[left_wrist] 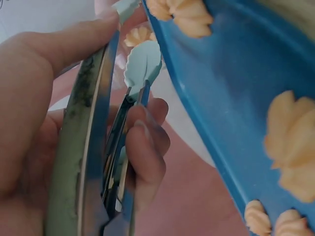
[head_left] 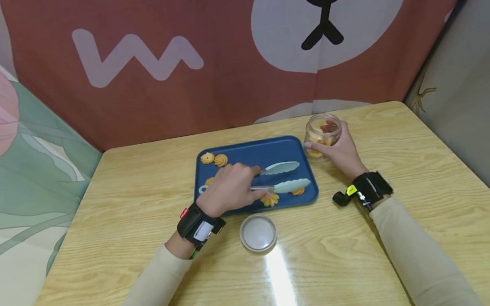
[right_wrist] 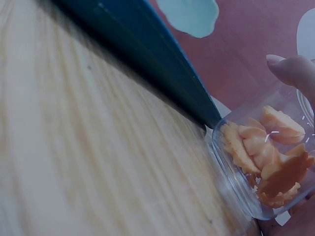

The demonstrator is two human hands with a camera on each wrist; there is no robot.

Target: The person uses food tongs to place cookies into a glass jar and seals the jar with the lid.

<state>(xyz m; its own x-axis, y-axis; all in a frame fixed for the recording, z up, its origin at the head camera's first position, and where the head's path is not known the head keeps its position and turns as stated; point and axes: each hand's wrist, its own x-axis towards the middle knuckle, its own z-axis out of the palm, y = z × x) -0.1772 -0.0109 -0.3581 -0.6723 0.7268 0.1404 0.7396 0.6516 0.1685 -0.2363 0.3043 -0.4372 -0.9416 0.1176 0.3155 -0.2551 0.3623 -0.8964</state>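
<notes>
My left hand (head_left: pixel 234 187) grips a pair of tongs (head_left: pixel 290 185) with metal arms and pale mint scalloped tips. The tips are spread apart over a blue tray (head_left: pixel 249 150), with nothing between them. In the left wrist view, the thumb and curled fingers (left_wrist: pixel 145 142) press the arms from both sides. My right hand (head_left: pixel 338 151) holds a clear jar (head_left: pixel 323 138) upright, without a lid, at the tray's right edge. Several cookies (right_wrist: pixel 266 152) lie in the jar. On the tray, cookies (head_left: pixel 213 159) sit at the far left, and others (head_left: pixel 269 199) lie near the front edge.
A round lid (head_left: pixel 258 233) lies on the wooden table (head_left: pixel 151 191) just in front of the tray. A brown cloth with a bear print (head_left: pixel 221 91) hangs behind the table, and patterned cloths flank it.
</notes>
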